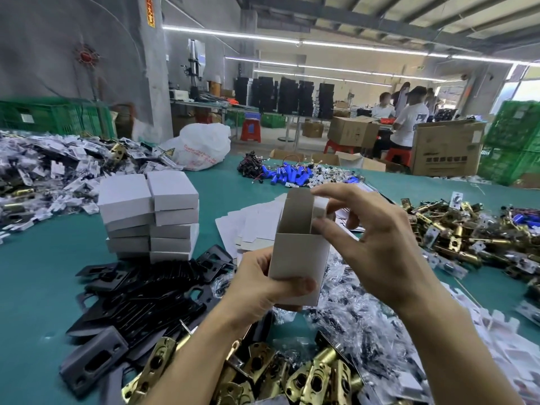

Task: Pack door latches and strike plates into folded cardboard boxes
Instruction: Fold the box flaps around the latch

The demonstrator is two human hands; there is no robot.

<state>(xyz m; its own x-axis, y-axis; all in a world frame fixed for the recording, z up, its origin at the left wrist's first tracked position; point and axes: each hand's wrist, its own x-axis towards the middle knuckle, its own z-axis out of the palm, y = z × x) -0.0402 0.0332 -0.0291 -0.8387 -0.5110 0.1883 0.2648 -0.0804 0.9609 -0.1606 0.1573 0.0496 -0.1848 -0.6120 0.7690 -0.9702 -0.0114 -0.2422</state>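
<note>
Green table (35, 287), near edge: left hand (257, 285) grips the cardboard box (298, 258), likely light and crushable, by its lower walls; right hand (377, 244) pinches its flap (320, 207).

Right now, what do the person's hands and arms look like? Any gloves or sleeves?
No gloves and no sleeves in sight. The left hand and right hand are both bare, with no rings that I can see. The left forearm and right forearm are bare too, right down to the picture's edge, with no watch or bracelet.
</note>
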